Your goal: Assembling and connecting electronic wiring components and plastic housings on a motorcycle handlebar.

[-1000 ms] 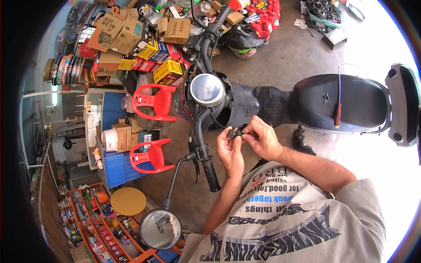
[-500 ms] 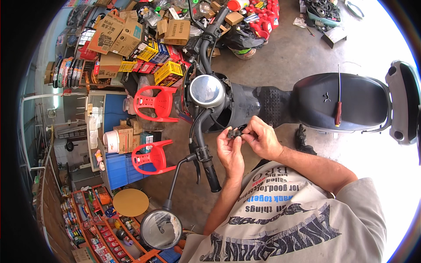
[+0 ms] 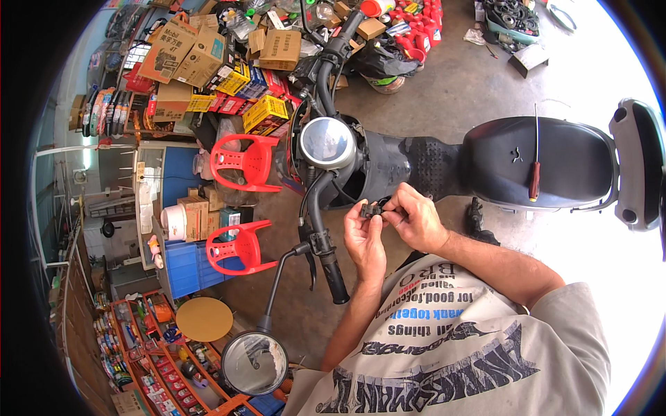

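Observation:
Between my two hands is a small dark, blocky part (image 3: 370,210), too small to name. My left hand (image 3: 365,243) pinches it between thumb and fingers. The fingertips of my right hand (image 3: 415,218) are pressed together at its right end; whether they grip the part itself or something tiny on it is hidden. Both hands are over the near side of a scooter, close to its grey footboard (image 3: 388,166) and below the round speedometer (image 3: 327,142). A screwdriver (image 3: 535,173) with a dark red handle lies across the black seat (image 3: 569,156).
Left of my hands, the handlebar grip (image 3: 336,281) and round mirror (image 3: 254,362) stick out. Two red plastic chairs (image 3: 243,247) stand beyond. Cardboard boxes (image 3: 281,50) and red bottles (image 3: 423,28) are piled at the far side. Shelves of goods (image 3: 163,367) line the lower left.
Both hands keep nearly the same place and grip on the dark part. The background has shifted very slightly with the view.

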Demonstrator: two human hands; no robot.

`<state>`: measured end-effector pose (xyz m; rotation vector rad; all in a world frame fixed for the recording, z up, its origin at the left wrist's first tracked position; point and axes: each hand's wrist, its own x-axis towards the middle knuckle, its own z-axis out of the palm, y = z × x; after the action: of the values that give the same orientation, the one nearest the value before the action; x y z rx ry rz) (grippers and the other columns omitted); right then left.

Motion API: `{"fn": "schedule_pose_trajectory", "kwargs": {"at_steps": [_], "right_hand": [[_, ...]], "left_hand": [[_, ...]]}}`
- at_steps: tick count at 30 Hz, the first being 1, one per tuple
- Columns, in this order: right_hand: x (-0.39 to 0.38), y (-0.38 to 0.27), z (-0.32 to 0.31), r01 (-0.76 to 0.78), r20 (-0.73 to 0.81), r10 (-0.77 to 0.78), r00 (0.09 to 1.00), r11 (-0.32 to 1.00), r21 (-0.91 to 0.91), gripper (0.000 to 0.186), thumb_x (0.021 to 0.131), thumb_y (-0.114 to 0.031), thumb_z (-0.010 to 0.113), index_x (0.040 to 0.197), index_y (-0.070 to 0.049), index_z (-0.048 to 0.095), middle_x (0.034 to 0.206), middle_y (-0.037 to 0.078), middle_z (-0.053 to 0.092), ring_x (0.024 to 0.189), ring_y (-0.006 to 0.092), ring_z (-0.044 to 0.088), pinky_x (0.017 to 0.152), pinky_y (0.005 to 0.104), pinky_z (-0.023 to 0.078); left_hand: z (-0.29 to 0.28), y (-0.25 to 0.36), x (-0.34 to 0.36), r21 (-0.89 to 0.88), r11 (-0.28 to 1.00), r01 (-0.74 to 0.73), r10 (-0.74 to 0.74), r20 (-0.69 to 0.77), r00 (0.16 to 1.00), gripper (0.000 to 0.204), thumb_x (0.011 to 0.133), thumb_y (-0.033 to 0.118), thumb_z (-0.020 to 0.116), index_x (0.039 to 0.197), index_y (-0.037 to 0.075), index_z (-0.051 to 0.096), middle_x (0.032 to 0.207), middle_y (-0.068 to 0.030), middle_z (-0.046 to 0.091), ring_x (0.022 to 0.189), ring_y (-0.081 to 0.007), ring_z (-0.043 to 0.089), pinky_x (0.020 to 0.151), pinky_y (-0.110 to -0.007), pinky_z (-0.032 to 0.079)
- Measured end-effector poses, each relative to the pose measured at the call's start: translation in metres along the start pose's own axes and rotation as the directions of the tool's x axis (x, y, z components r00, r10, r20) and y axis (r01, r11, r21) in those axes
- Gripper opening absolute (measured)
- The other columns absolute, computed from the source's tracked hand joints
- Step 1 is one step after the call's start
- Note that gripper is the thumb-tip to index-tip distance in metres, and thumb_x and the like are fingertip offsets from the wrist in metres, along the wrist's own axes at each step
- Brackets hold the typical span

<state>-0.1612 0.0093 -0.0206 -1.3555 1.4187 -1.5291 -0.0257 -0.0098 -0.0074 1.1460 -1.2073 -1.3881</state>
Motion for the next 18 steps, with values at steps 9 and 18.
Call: {"fn": "schedule_pose_trajectory", "kwargs": {"at_steps": [9,18], "right_hand": [[0.001,0.003,0.000,0.011,-0.006,-0.011,1.000,1.000,0.009,0.017,0.078,0.001,0.072,0.088,-0.002,0.059,0.085,0.011,0.056,0.069,0.0261,0.063,0.059,0.0349,0.051],[0.007,-0.003,-0.006,-0.124,0.012,0.124,0.992,0.992,0.024,0.020,0.077,0.000,0.071,0.094,-0.003,0.062,0.085,0.010,0.055,0.072,0.0243,0.060,0.064,0.0349,0.050]], "left_hand": [[-0.001,-0.002,0.003,0.001,1.000,-0.005,0.005,0.012,1.000,0.037,0.096,-0.002,0.056,0.132,-0.001,0.047,0.116,-0.0103,0.061,0.102,-0.0141,0.061,0.085,-0.028,0.054],[-0.009,-0.001,0.010,-0.269,0.932,0.244,-0.251,0.007,0.968,0.032,0.099,0.010,0.057,0.130,0.004,0.052,0.116,-0.0065,0.063,0.097,-0.0160,0.064,0.083,-0.029,0.050]]}}
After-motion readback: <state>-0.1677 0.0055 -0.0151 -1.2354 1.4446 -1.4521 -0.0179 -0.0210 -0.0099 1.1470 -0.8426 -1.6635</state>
